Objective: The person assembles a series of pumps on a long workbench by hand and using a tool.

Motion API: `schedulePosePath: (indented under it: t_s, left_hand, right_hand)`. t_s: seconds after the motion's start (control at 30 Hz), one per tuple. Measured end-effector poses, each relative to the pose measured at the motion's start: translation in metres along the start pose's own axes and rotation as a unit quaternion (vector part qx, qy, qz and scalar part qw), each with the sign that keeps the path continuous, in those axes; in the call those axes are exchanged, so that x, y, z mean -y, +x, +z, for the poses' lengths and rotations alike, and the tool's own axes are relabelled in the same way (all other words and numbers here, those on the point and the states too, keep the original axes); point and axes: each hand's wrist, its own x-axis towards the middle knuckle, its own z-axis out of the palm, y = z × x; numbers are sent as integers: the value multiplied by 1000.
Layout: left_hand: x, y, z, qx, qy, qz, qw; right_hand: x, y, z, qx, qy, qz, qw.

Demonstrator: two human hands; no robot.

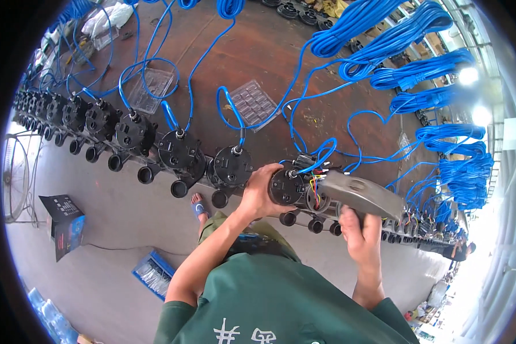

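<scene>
My left hand point(259, 194) is wrapped around the side of a round black motor housing point(286, 187) with a blue cable coming out of its top. My right hand point(358, 234) is closed on a hammer point(366, 196); its broad grey metal head is just right of that housing, and my fist hides most of the handle. Beneath the hammer head, an open housing point(315, 198) shows thin coloured wires point(316, 184). To the left of my left hand stands another capped black housing point(233, 166) with its own blue cable.
A long row of black housings point(135, 133) lines the bench edge. Blue cable coils point(410, 71) lie along the far side of the brown bench point(212, 69), near a clear plastic tray point(252, 103). On the floor are a blue crate point(155, 274) and an open box point(66, 223).
</scene>
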Motion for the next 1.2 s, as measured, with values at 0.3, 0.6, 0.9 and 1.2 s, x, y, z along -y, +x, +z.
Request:
schedulePosePath:
  t_s: [0.3, 0.6, 0.9, 1.2]
  left_hand:
    - [-1, 1, -7, 5, 11, -11, 1000]
    - [15, 0, 9, 15, -19, -7, 1000]
    - [10, -62, 12, 65, 179, -126, 974]
    - [99, -93, 59, 118, 30, -207, 971]
  right_hand:
    - [-1, 10, 5, 51, -97, 39, 993]
    - [-32, 25, 82, 87, -108, -3, 990]
    - [-74, -45, 8, -19, 177, 75, 981]
    - [-135, -89, 50, 7, 338, 277, 899]
